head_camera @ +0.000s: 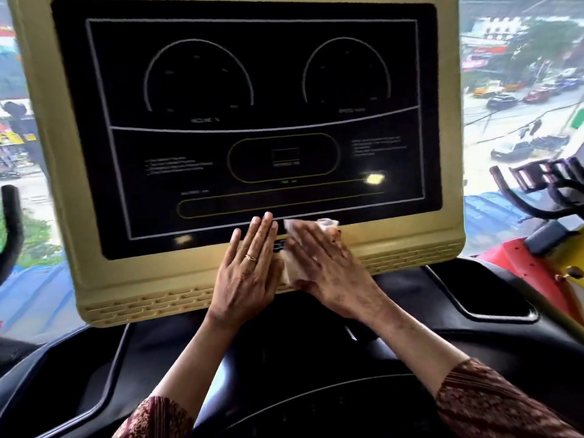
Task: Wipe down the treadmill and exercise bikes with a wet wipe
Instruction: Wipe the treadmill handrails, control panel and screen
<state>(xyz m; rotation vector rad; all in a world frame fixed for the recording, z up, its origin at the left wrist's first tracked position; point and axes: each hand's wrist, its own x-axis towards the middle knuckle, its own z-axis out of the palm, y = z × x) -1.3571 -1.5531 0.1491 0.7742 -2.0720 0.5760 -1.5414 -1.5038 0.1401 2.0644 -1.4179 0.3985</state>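
Observation:
The treadmill console (410,257) fills the view: a beige frame around a black display panel with two dial outlines. My right hand (322,263) lies flat on a white wet wipe (292,270), pressing it against the lower middle of the console where panel meets frame. The wipe's edges show above my fingertips and beside my palm. My left hand (249,270) rests flat just left of it, fingers together, a ring on one finger, touching the wipe's left edge. Both hands point up the console face.
Below the console is the black treadmill dash (474,336) with a recessed tray on the right. An exercise bike (543,197) with black handlebars and red frame stands at right. A black curved handle (12,229) is at left. Windows behind show a street.

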